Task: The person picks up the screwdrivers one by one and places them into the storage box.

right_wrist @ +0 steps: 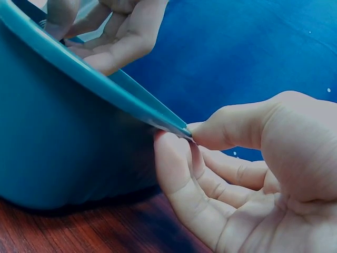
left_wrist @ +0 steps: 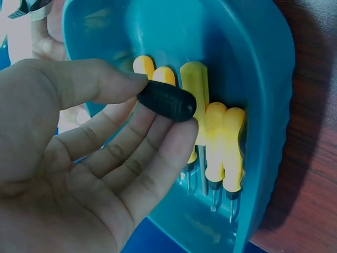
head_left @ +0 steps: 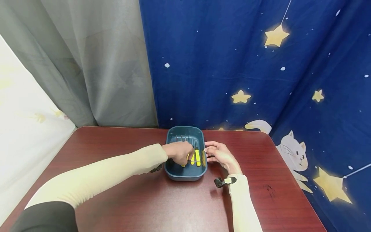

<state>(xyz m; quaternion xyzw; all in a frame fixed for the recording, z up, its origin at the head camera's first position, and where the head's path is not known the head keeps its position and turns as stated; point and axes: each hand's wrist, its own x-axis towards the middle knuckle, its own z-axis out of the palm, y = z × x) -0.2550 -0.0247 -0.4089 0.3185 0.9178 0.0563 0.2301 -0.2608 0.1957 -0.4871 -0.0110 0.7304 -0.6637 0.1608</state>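
A small tool with a short, rounded black handle (left_wrist: 167, 101) is pinched between the thumb and fingers of my left hand (head_left: 181, 152). Its thin metal shaft (head_left: 196, 161) points right in the head view. This hand is over a deep teal plastic bin (head_left: 185, 177). Inside lie several yellow-handled tools (left_wrist: 215, 142) with black collars and slim metal shafts, roughly side by side. From the right, my right hand (head_left: 222, 156) pinches the bin's rim (right_wrist: 158, 113) between thumb and forefinger, its other fingers curled below outside the wall.
The bin stands on a reddish-brown wooden table (head_left: 130, 206), close to its back edge. Behind hang a grey curtain (head_left: 116, 64) and a blue curtain (head_left: 203, 64) with stars. A black wrist camera (head_left: 219, 182) juts from the right wrist.
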